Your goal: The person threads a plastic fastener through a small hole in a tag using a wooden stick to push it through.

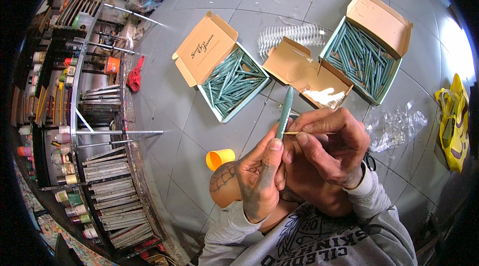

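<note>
Upright in front of me, a green pen-shaped stick with light lettering along its side is gripped by my left hand. My right hand pinches a thin wooden stick like a toothpick between thumb and fingers. Its tip meets the side of the green stick, by the lettering. Beyond my hands lie two open cardboard boxes, the left one and the right one, both holding many similar green sticks. Between them is a smaller open cardboard box with something white and shiny at its near end.
A yellow cup lies on its side by my knee. Clear plastic strips and crumpled clear film rest on the grey tiles. At right is a yellow plastic bag. A metal-framed rack with jars and screen frames lines the left.
</note>
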Tool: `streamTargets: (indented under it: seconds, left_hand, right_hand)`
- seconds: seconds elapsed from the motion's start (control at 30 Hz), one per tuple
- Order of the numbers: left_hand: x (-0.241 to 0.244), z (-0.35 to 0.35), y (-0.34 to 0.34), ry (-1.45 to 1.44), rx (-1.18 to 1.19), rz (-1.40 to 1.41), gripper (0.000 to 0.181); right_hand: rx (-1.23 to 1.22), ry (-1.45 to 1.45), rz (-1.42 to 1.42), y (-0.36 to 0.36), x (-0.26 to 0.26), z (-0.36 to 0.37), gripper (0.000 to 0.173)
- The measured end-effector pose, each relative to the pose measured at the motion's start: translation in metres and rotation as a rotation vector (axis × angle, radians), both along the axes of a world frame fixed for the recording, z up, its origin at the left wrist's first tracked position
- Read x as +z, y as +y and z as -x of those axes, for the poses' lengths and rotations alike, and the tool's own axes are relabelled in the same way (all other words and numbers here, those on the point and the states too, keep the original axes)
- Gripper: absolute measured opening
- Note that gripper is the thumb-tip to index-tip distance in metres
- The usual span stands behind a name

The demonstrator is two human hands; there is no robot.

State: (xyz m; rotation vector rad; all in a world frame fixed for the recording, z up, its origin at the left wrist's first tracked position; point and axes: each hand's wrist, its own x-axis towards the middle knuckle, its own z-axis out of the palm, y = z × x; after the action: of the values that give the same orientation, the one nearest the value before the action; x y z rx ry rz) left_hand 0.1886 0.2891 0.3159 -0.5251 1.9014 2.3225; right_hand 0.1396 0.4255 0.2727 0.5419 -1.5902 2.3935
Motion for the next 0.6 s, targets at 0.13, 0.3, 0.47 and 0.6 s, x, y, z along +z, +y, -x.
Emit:
streamTargets:
  seconds: [0.13, 0.3, 0.47, 0.6]
  left_hand:
    - [-0.0017, -0.0020, -0.0019, 0.017, -0.008, -0.042, 0.042]
    - [-0.0019, -0.0019, -0.0023, 0.006, -0.008, -0.044, 0.042]
    - [-0.0020, -0.0004, -0.0008, 0.003, -0.001, 0.001, 0.048]
    - [-0.0010, -0.0007, -0.0014, 0.011, -0.008, -0.019, 0.044]
  right_hand:
    - [-0.004, 0.021, -0.024, 0.0011, 0.0013, 0.0006, 0.008]
    - [0.000, 0.038, -0.032, 0.0020, -0.0015, 0.0018, 0.008]
    - [-0.004, 0.010, -0.039, 0.0015, 0.0020, 0.0005, 0.009]
    - [-0.012, 0.057, -0.084, 0.0036, 0.0008, 0.0024, 0.008]
